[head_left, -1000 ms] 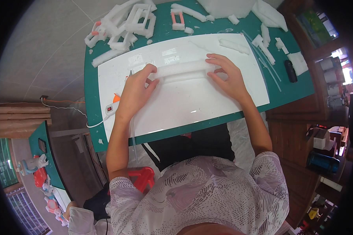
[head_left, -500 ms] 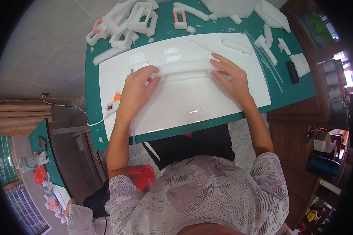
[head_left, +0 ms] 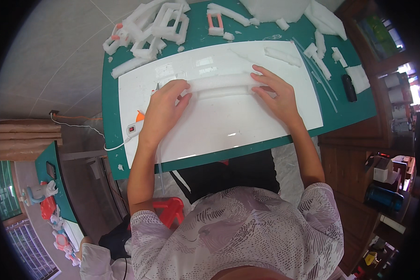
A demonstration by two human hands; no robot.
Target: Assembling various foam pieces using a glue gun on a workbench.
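Note:
A long white foam piece [head_left: 221, 83] lies across the white board [head_left: 228, 123], with a lower strip along its near side. My left hand [head_left: 164, 107] grips its left end between thumb and fingers. At the other end, my right hand [head_left: 279, 95] holds it the same way, thumb below and fingers above. Beside my left wrist is a white glue gun [head_left: 134, 128] with a red switch and an orange part, some of it hidden behind the hand. A clear glue stick [head_left: 159, 161] juts past the table's front edge below my left forearm.
Several white foam frames [head_left: 170, 23] and scraps cover the back of the green table [head_left: 109, 102]. Clear sticks [head_left: 323, 79] and a black cylindrical object [head_left: 348, 87] lie at right. A red stool [head_left: 170, 210] stands below; another person's sleeve [head_left: 97, 263] shows at lower left.

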